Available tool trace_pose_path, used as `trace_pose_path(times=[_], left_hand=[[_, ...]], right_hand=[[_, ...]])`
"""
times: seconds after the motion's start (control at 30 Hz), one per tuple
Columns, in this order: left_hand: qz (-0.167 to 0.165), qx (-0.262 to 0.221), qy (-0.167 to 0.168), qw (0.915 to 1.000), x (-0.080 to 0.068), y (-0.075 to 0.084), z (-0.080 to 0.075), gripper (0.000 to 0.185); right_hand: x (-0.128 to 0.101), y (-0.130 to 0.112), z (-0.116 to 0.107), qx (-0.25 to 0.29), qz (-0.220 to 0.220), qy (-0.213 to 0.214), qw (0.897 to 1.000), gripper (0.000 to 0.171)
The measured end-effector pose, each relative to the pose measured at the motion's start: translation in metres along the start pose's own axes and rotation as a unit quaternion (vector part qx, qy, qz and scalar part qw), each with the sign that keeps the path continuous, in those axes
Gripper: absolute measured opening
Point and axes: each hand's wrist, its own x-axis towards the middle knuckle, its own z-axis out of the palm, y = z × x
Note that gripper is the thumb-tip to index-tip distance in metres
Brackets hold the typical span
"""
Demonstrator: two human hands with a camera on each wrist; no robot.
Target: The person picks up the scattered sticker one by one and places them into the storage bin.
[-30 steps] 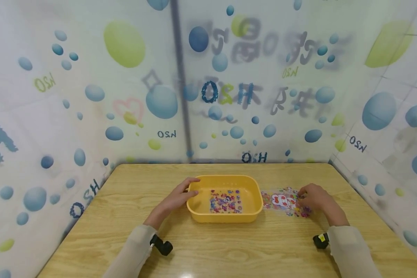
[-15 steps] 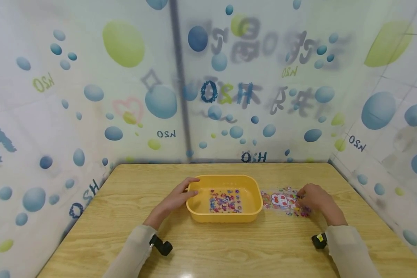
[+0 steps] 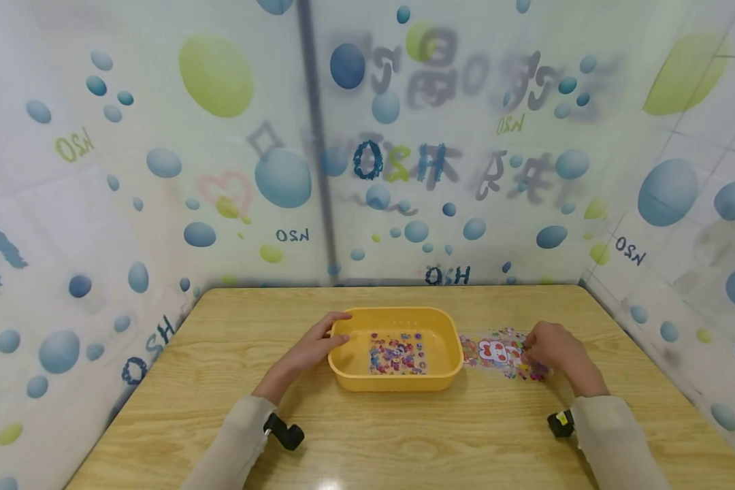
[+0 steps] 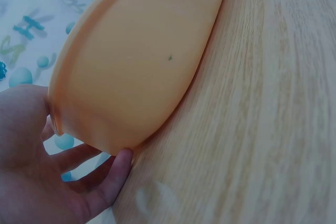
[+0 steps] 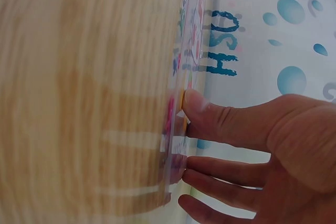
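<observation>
A yellow plastic basin (image 3: 395, 382) stands mid-table in the head view. My left hand (image 3: 309, 347) grips its left end, thumb over the rim and fingers against the outer wall, as the left wrist view also shows. Inside the basin lies a clear sheet of small colourful stickers (image 3: 397, 354). Right of the basin lies a clear sticker sheet (image 3: 493, 352) with a red and white cartoon face. My right hand (image 3: 554, 347) holds its right end, thumb and bent fingers at the sheet (image 5: 181, 77); its right edge is partly hidden by the hand.
The wooden table (image 3: 367, 435) meets a wall curtain (image 3: 220, 170) with blue and green bubble prints at its back and sides. Each wrist carries a small black camera, one on the left (image 3: 284, 432) and one on the right (image 3: 561, 423).
Both hands keep nearly the same places; the right wrist has shifted very slightly left. The basin and sticker sheets have not moved noticeably.
</observation>
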Motion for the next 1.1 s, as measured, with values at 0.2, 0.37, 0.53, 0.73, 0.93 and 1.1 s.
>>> trace_pose_path(times=[0.2, 0.37, 0.53, 0.73, 0.93, 1.1], left_hand=[[-0.002, 0.001, -0.001, 1.0, -0.0007, 0.0001, -0.0006, 0.046], [-0.002, 0.002, -0.004, 1.0, 0.0001, 0.0, -0.002, 0.046], [0.0, 0.005, -0.005, 1.0, 0.0008, -0.0009, -0.0013, 0.046], [-0.004, 0.004, -0.002, 1.0, 0.0007, -0.0009, -0.0004, 0.046], [-0.001, 0.002, -0.003, 1.0, 0.0012, 0.0001, -0.0014, 0.045], [-0.002, -0.001, -0.006, 1.0, 0.0014, -0.0007, -0.0015, 0.046]], right_hand=[[0.0009, -0.0012, 0.0007, 0.001, 0.004, 0.004, 1.0, 0.019], [0.0023, 0.0003, 0.0024, -0.002, 0.008, 0.009, 1.0, 0.021], [0.0028, 0.0, 0.0023, -0.005, 0.016, 0.01, 1.0, 0.023], [0.0014, -0.0033, 0.0016, -0.003, 0.018, 0.015, 1.0, 0.017], [-0.0018, -0.0063, -0.0005, 0.005, 0.008, 0.017, 1.0, 0.014], [-0.0024, -0.0062, -0.0001, 0.015, 0.004, 0.027, 0.999, 0.017]])
